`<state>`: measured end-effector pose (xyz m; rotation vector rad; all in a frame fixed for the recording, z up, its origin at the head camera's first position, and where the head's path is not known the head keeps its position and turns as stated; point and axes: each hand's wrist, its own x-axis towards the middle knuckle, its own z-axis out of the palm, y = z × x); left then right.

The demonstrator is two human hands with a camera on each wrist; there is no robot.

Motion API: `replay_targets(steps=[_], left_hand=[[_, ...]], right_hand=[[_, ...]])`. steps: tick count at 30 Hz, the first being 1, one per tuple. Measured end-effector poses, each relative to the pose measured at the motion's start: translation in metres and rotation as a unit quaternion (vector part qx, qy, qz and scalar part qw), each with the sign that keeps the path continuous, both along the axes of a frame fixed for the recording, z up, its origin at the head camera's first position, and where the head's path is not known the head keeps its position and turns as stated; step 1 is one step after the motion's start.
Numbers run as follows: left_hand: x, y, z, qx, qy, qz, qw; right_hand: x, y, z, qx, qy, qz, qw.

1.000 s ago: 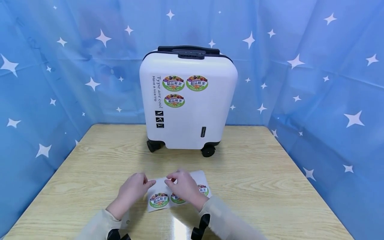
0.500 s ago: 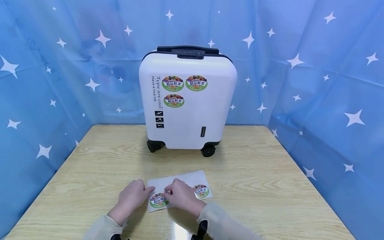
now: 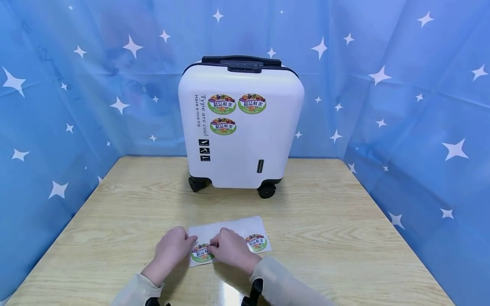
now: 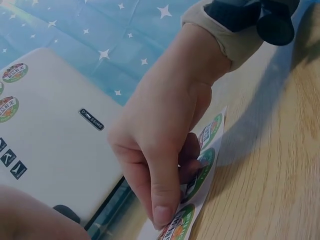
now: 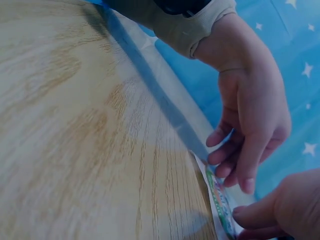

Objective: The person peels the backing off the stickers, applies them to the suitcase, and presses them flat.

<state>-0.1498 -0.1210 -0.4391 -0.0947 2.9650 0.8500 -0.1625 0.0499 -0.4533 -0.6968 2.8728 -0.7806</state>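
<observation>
Fingers (image 4: 140, 192) of the right hand (image 3: 232, 250): bent in close to the thumb, at the right-hand edge of the left sticker (image 3: 200, 253); whether actually pinching that edge, impossible to tell. Fingers (image 5: 225, 159) of the left hand (image 3: 174, 246): loosely curled, holding nothing visible, with the thumb over the upper left corner of the white sheet (image 3: 210, 230). Sheet flat on the wooden surface (image 3: 325, 221), bearing three stickers in a row: left sticker partly under the right fingertips, middle sticker (image 4: 205, 172) blocked from the head view by the right hand, right sticker (image 3: 256, 242) in plain sight. Behind, well apart from the sheet: a white suitcase (image 3: 241, 153), upright on black wheels (image 3: 266, 191), with matching fruit stickers (image 3: 223, 126) on the upper front, beside dark lettering (image 3: 200, 114). Around the back and sides: a blue curtain (image 3: 402, 106) with white stars. At the near edge: pale sleeves (image 3: 281, 276) and black straps (image 3: 254, 293).
</observation>
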Motion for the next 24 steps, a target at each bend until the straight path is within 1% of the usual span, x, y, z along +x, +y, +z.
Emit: replay_targets(steps=[3, 7, 12, 15, 16, 21, 24], left_hand=[[-0.0008, 0.0009, -0.0001, 0.007, -0.003, 0.005, 1.0], [-0.0011, 0.004, -0.002, 0.026, -0.007, -0.001, 0.9996], [-0.001, 0.0064, -0.0035, 0.051, 0.006, -0.009, 0.9987], [-0.001, 0.0056, -0.0024, 0.075, 0.013, -0.01, 0.9971], [-0.0012, 0.0051, -0.0017, 0.079, 0.019, -0.012, 0.9966], [-0.0028, 0.0023, 0.0019, 0.09, 0.048, -0.034, 0.9942], [-0.0026, 0.0016, 0.0041, 0.1, 0.046, -0.043, 0.993]], right_hand=[[0.0001, -0.0002, -0.0003, -0.001, -0.002, 0.001, 1.0], [0.0007, -0.0007, -0.0011, 0.003, 0.001, 0.006, 1.0], [0.0007, -0.0008, -0.0021, 0.004, -0.002, 0.009, 0.9999], [0.0001, -0.0003, -0.0021, 0.005, -0.006, 0.007, 0.9999], [-0.0001, 0.0, -0.0021, 0.005, -0.008, 0.004, 0.9999], [-0.0012, 0.0021, -0.0006, 0.001, -0.012, -0.004, 0.9999], [-0.0021, 0.0029, -0.0009, -0.004, -0.018, -0.003, 0.9998]])
